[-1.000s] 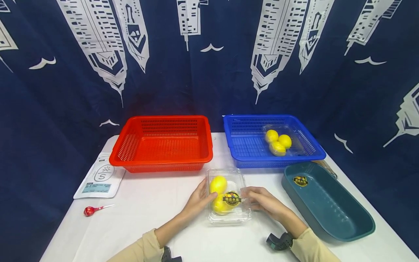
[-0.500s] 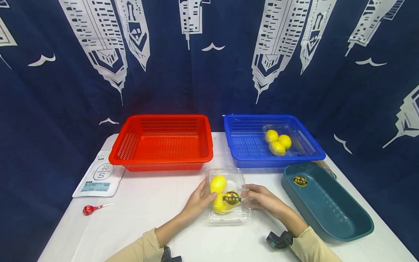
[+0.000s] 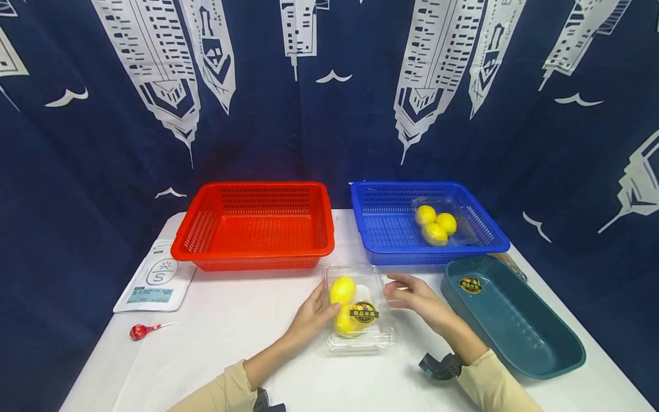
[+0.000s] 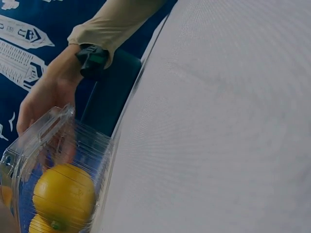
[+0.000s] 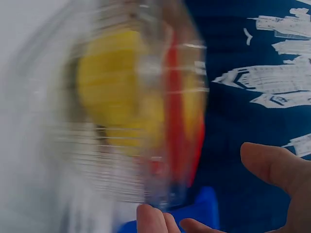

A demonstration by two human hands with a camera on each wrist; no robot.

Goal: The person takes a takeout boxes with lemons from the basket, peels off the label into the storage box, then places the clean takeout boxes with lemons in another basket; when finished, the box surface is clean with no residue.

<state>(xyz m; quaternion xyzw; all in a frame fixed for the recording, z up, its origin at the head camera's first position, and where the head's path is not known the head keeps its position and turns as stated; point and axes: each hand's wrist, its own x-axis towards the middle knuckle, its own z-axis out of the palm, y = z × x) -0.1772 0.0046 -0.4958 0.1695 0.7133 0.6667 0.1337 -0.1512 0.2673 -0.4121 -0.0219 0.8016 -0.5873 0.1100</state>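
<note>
A clear plastic fruit box (image 3: 368, 337) with a lid and a black-and-gold sticker lies on the white table. Inside it are two yellow lemons (image 3: 343, 290), one behind the other. My left hand (image 3: 310, 318) holds the box's left side, thumb over the lid and fingers along the wall. Beside the right wall is my right hand (image 3: 418, 300), fingers relaxed and slightly bent, with a small gap to the box. In the right wrist view the box (image 5: 112, 165) is blurred, and the right thumb (image 5: 267, 165) stands away from it.
Behind stand a red basket (image 3: 252, 260) and a blue basket (image 3: 381, 249) holding another box of lemons (image 3: 435, 233). A dark green tray (image 3: 515, 320) with a sticker lies right. A white pouch (image 3: 159, 280) and red lollipop (image 3: 139, 331) lie left.
My right hand has come away from the box's right side, its fingers spreading and shifting slightly right and up. The left hand and the box have stayed in place.
</note>
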